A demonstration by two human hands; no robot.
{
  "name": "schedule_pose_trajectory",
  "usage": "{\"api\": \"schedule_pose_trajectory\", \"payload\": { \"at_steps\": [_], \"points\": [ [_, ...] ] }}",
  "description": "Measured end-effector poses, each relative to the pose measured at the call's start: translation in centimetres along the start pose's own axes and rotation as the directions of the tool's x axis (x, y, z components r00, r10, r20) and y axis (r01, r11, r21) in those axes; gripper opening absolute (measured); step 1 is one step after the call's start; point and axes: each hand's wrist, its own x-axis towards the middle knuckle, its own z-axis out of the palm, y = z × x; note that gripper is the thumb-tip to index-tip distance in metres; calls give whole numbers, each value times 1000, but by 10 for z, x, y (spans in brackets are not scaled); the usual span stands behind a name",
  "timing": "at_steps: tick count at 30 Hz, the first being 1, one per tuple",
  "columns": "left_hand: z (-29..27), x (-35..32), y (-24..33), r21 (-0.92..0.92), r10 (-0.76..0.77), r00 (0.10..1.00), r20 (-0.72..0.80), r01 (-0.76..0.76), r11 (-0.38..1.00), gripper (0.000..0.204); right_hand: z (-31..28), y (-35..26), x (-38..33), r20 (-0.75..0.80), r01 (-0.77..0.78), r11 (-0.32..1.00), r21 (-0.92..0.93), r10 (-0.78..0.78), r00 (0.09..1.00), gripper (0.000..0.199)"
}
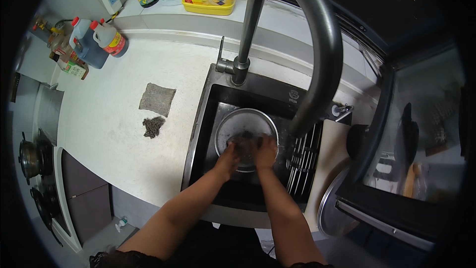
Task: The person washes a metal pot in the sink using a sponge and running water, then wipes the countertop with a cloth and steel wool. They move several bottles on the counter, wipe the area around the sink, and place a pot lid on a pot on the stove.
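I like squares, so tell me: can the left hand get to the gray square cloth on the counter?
Probably yes: once lifted from the metal bowl, the left hand seems to have only the sink's left rim between it and the gray square cloth.

Both forearms [191, 208] reach forward, angled inward, hands [266, 153] close together

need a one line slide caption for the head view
Left hand and right hand at a metal bowl in a dark sink, near a curved tap.

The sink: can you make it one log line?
left hand: at dark blurred item; right hand: at same item; metal bowl: in black sink, under both hands
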Motion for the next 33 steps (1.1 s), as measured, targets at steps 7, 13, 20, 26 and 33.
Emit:
{"api": "schedule_pose_trajectory", "payload": {
  "at_steps": [7,13,20,26,33],
  "points": [
    [-24,27,-6,-140,-155,988,12,155,978,84,27,-17,-15,322,14,984,180,-73,944,20],
    [8,14,22,-422,-221,938,267,320,848,69,-88,-65,-37,-56,406,639,653,-494,868,17],
    [19,23,-1,-509,64,931,359,138,849,54,-72,-74,-52,-178,408,711,573,-378,909,21],
    [14,22,-4,-393,112,972,207,-22,919,41,-42,-57,-42,-174,356,771,528,-312,934,22],
    [26,-5,20,-379,29,993,-114,-71,923,36,-25,-7,8,391,106,984,-146,-41,919,19]
  ]
}}
